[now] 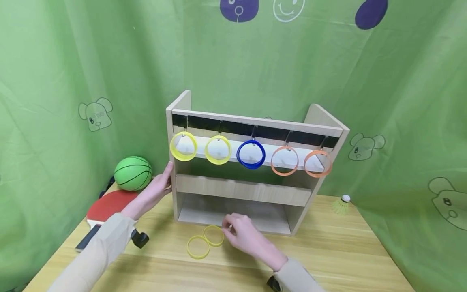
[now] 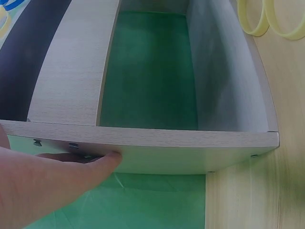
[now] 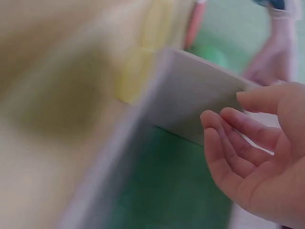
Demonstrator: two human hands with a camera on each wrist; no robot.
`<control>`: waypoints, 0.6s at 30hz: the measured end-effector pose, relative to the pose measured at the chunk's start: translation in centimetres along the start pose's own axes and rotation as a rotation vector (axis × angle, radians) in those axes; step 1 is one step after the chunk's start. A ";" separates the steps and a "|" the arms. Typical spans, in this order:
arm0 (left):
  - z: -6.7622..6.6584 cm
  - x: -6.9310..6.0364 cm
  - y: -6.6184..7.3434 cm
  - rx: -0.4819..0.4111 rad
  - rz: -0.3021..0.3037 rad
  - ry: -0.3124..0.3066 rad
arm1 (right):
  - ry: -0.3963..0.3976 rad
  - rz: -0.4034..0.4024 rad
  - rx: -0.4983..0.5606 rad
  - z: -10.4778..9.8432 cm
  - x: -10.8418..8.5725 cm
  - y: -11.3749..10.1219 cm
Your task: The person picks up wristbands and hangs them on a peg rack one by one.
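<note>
A pale wooden rack (image 1: 242, 190) stands on the table, with rings hanging from its row of hooks: two yellow ring spots at the left, a blue ring (image 1: 251, 166) in the middle, and orange rings (image 1: 284, 174) at the right. My left hand (image 1: 157, 187) touches the outer face of the rack's left side panel (image 2: 167, 157), its thumb extended. Just right of two yellow rings (image 1: 198, 257) lying on the table, my right hand (image 1: 243, 234) hovers in front of the rack's base. In the right wrist view its fingers (image 3: 217, 152) are loosely bent, with nothing between them and the thumb.
Left of the rack lie a green ball (image 1: 133, 173) and a red table tennis paddle (image 1: 109, 206). A shuttlecock (image 1: 341, 205) sits at the right on the wooden table (image 1: 339, 251). Green printed cloth (image 1: 146, 73) surrounds the table behind and at both sides.
</note>
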State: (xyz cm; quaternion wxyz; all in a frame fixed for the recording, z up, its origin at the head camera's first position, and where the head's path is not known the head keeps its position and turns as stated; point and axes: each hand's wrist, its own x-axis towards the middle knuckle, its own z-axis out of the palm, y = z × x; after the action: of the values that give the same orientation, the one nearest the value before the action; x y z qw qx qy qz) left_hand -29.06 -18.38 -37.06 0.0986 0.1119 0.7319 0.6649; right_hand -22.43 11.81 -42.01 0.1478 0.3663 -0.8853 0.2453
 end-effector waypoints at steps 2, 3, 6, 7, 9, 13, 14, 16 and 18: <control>0.0 -0.1 -0.1 -0.002 0.003 -0.007 | -0.016 0.041 0.015 1.4 -0.2 0.8; 0.0 -0.1 -0.1 -0.004 0.005 -0.010 | -0.020 0.063 0.015 1.9 -0.3 1.2; 0.0 -0.1 -0.1 -0.005 0.010 -0.011 | -0.039 0.131 -0.010 3.3 -0.3 2.3; 0.0 -0.1 -0.1 -0.005 0.011 -0.008 | -0.053 0.148 -0.020 3.6 -0.3 2.6; 0.0 -0.1 -0.1 -0.005 0.008 -0.005 | -0.088 0.171 -0.034 4.2 -0.2 3.0; 0.0 0.0 0.0 -0.003 0.001 -0.006 | -0.139 0.177 -0.054 4.9 -0.1 3.2; 0.0 0.0 0.0 -0.003 0.001 -0.007 | -0.144 0.174 -0.064 5.1 -0.1 3.1; 0.0 0.0 0.0 -0.003 0.003 -0.009 | -0.151 0.168 -0.090 5.2 0.1 3.1; 0.0 -0.1 0.0 -0.005 0.005 -0.010 | -0.152 0.158 -0.109 5.3 0.2 3.0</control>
State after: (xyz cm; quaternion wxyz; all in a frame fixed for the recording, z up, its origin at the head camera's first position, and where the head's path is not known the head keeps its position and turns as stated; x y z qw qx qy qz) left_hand -29.01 -18.41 -37.11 0.1009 0.1171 0.7293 0.6665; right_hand -25.17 10.65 -47.32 0.0801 0.3045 -0.9321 0.1790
